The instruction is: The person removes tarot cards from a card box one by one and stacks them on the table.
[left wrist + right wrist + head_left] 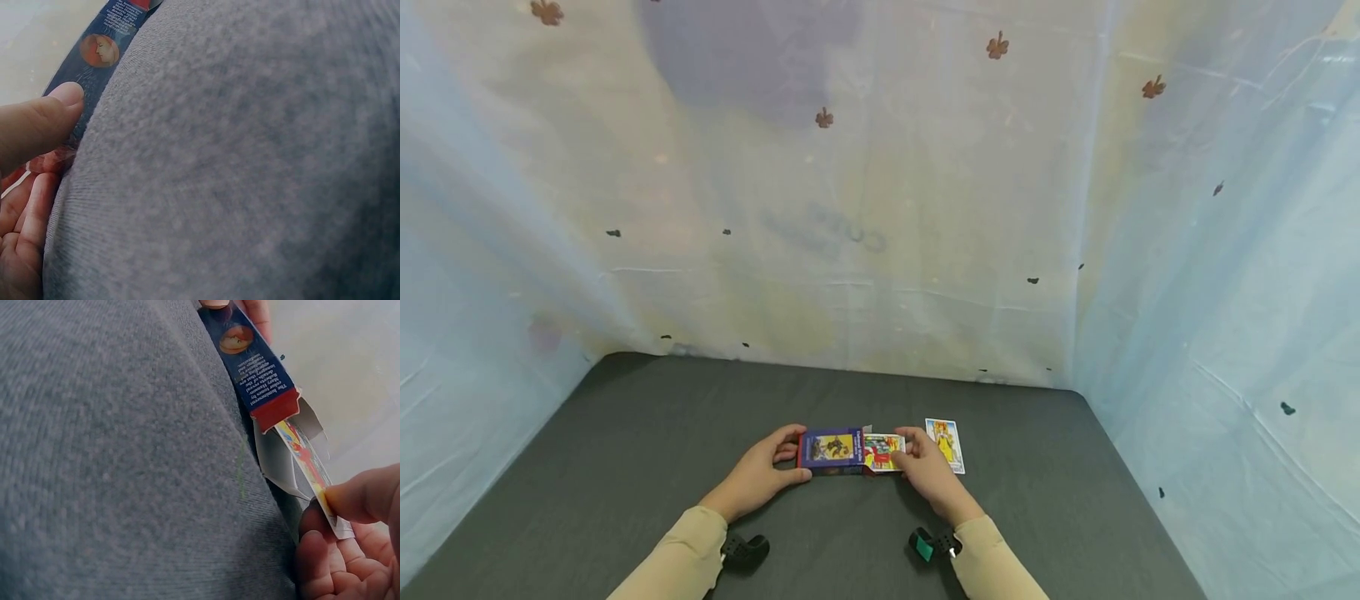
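A dark blue and red card box (pixel 832 448) lies with its open end toward the right. My left hand (pixel 762 472) grips the closed end, thumb on the near side; in the left wrist view the thumb (pixel 47 122) presses the printed narrow side. Out of the open end sticks an illustrated card (pixel 882 452), partly inside the box. My right hand (pixel 931 472) pinches its outer end between thumb and fingers, as the right wrist view shows, where the card (pixel 306 459) runs past loose white box flaps (pixel 275 459). Whether it is one card or several, I cannot tell.
A single yellow picture card (pixel 945 445) lies face up on the dark grey cloth surface (pixel 820 550), just beyond the right hand. Pale sheeting (pixel 880 250) with small leaf marks hangs around the back and sides. Black straps with devices (pixel 745 552) sit at both wrists.
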A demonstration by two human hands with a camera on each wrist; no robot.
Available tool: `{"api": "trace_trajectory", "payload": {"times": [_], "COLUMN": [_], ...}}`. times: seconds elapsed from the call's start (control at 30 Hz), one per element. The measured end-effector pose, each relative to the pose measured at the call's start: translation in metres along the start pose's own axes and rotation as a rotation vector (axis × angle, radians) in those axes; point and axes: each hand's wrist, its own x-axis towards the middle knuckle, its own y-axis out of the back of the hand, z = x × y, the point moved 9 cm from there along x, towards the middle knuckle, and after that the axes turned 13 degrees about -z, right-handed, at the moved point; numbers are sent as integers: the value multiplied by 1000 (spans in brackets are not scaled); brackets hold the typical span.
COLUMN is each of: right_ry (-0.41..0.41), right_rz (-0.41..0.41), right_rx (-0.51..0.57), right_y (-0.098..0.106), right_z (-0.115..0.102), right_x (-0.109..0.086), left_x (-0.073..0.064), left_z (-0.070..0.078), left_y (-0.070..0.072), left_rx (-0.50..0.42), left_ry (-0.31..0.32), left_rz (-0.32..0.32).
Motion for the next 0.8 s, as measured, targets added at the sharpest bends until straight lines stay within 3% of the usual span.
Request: {"api": "trace_trajectory", "payload": {"times": [0.33, 0.8], "right_ry": [-7, 4], "right_rz": [2, 2], "right_rx": [-14, -24], "right_y": [1, 1], "right_z": [4, -2], "right_x": [2, 1], "left_x": [1, -1], "left_z": [-3, 4], "left_y": [-1, 0], "left_rx": [6, 3], "left_ry": [-2, -6], "left_rz": [5, 5]}}
